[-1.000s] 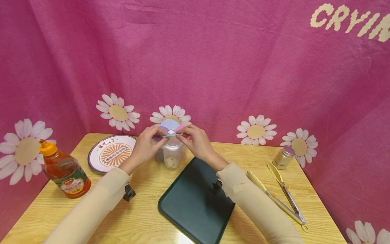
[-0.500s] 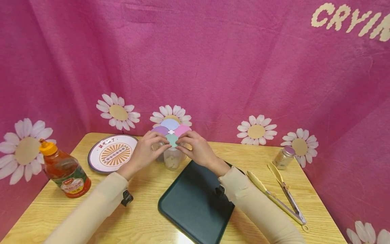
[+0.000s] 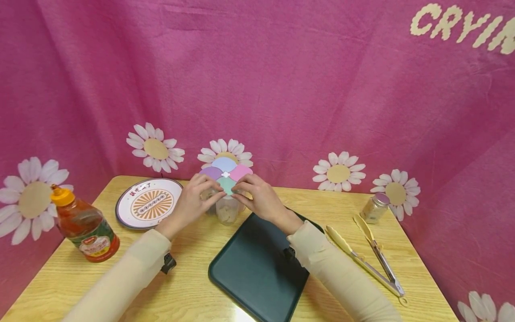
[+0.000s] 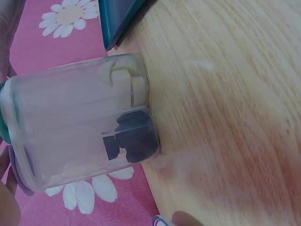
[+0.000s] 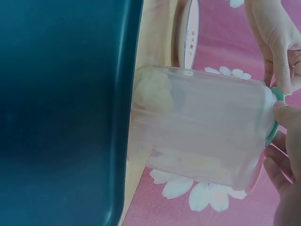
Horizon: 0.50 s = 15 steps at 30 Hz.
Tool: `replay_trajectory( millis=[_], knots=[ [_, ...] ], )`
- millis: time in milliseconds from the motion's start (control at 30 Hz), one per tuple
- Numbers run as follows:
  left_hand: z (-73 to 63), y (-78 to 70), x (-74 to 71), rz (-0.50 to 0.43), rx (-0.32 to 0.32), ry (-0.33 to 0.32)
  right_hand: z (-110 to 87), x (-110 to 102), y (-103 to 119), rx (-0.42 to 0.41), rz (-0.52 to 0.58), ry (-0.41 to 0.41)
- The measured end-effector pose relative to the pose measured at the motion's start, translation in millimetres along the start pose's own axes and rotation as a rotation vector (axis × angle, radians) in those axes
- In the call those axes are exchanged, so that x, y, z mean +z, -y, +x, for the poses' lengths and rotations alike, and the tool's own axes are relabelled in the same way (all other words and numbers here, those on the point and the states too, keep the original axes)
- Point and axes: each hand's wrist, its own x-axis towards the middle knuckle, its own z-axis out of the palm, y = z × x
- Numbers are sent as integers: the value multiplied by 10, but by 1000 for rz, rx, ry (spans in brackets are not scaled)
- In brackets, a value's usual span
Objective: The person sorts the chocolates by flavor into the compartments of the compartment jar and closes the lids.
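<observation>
A clear storage canister with separate compartments stands on the table. Its top bears petal-shaped lids: blue, purple, pink and green. The green lid lies flat over the near compartment. My left hand holds its left edge between thumb and fingers, and my right hand holds the right edge likewise. Through the wall in the left wrist view, pale pieces and dark pieces sit at the bottom of neighbouring compartments.
A dark tray lies close in front of the canister, under my right forearm. A patterned plate and a bottle of red sauce are at left. Tongs and a small jar lie and stand at right.
The green lid, tilted up between both hands a second ago, has come down flat onto the canister. Both hands lowered slightly with it and have hardly moved over the last half second.
</observation>
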Motion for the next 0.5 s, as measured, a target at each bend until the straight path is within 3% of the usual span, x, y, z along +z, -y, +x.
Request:
replay_trajectory(
  millis=[500],
  knots=[
    [-51, 21, 0, 10, 8, 9, -48, 62, 29, -55, -45, -51]
  ],
)
